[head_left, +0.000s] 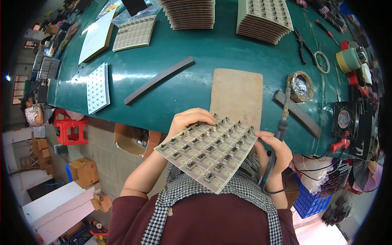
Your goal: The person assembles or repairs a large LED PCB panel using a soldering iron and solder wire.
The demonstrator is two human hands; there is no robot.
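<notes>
A pale circuit board panel with rows of small slide switches is tilted in front of my chest. My left hand grips its far left edge, fingers curled over the top. At the right edge of the panel, my right hand touches it with thumb and fingertips. That same hand holds a soldering iron, its tip pointing away from me toward a round tin with shiny metal inside. Just beyond the panel lies a flat brown wooden board.
Two tall panel stacks stand at the back of the green table. Grey bars lie left and right. Pliers, a wire coil and a green jar are at right. Another person sits far left.
</notes>
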